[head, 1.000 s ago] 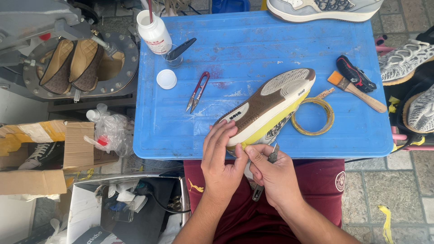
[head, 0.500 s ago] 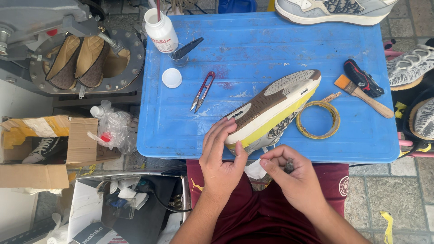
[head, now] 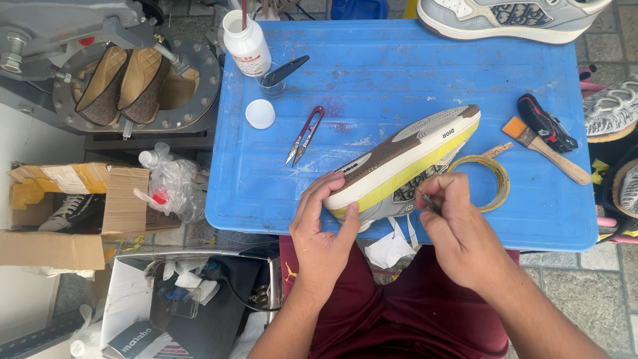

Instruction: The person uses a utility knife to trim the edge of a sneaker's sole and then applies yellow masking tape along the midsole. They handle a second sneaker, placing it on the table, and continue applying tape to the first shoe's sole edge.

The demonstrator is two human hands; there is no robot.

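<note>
Your left hand [head: 322, 233] is gripping the upturned shoe [head: 405, 159] at the table's [head: 425, 73] near edge; your right hand [head: 458, 226] is pinching a thin tool [head: 425, 199], which could slip and scratch the sole.

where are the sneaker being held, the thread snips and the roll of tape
sneaker [head: 405, 156], head view, on the yellow edge of its upturned sole
thread snips [head: 304, 136], head view, on the red handle loop
roll of tape [head: 500, 178], head view, on the right side of the ring
</note>
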